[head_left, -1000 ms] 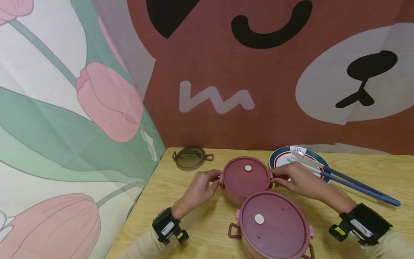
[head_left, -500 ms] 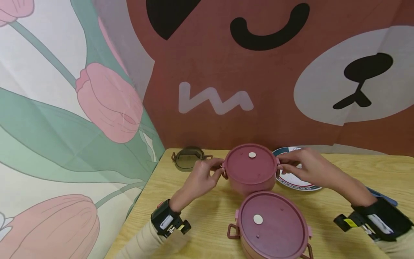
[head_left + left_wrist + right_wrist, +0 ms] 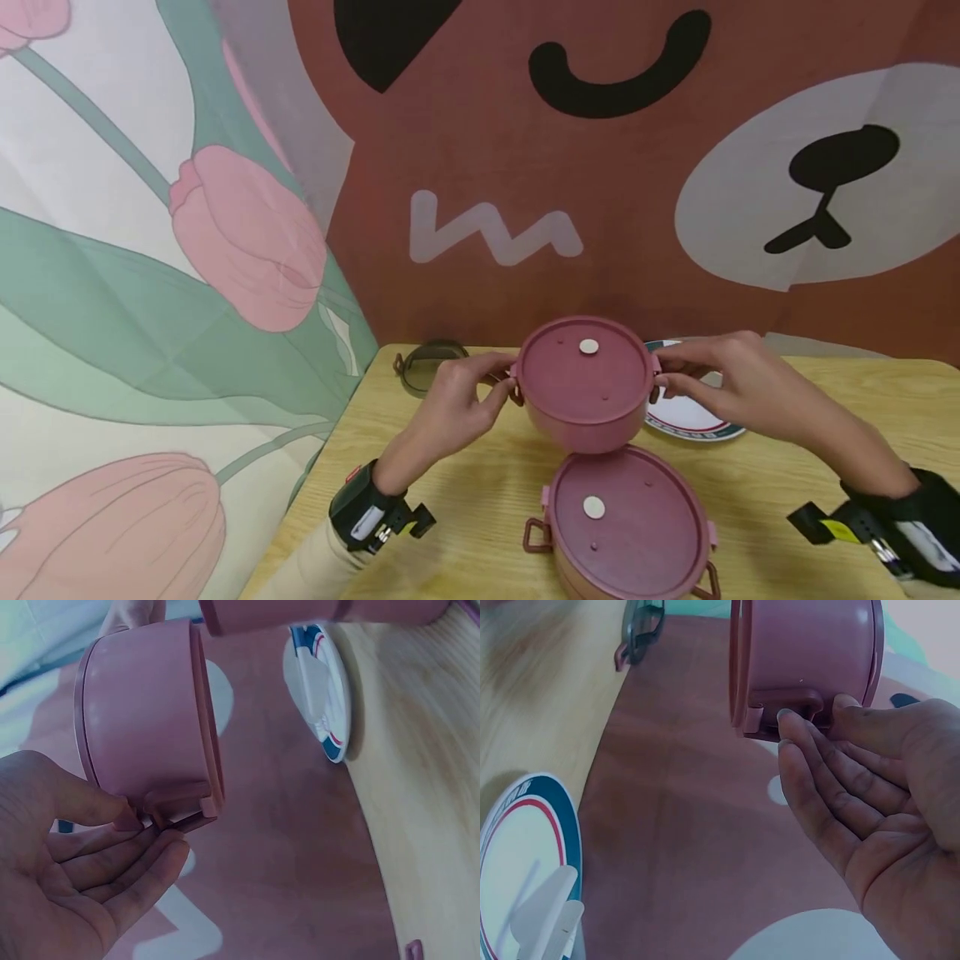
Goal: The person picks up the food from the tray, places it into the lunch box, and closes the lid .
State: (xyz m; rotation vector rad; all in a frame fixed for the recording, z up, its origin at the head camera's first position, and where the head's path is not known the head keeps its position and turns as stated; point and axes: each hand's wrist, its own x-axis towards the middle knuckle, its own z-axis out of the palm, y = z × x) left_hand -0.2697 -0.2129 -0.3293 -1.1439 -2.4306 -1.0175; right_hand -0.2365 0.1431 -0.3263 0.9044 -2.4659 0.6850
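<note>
A small dark-pink lidded pot (image 3: 585, 379) hangs between my two hands, raised off the table. At its left side handle, the thumb and fingers of my left hand (image 3: 453, 408) pinch; the left wrist view shows the pot (image 3: 142, 705) side-on with the thumb against the handle. My right hand (image 3: 750, 387) pinches the opposite handle, and the right wrist view has the fingertips curled at that handle (image 3: 780, 705). Just in front, a larger lidded pot (image 3: 633, 533) of the same colour stands on the table, overlapped by the small pot's base.
A dark see-through round dish or lid (image 3: 420, 375) with side handles lies at the back left. Behind my right hand is a blue-rimmed plate (image 3: 697, 417), with white tong tips (image 3: 551, 915) on it. A printed cloth (image 3: 480, 167) hangs along the table's (image 3: 465, 517) back edge.
The small pot has risen from the table, with both hands at its handles throughout. My right hand and forearm moved up and right, hiding the tongs in the head view. The larger pot stays put.
</note>
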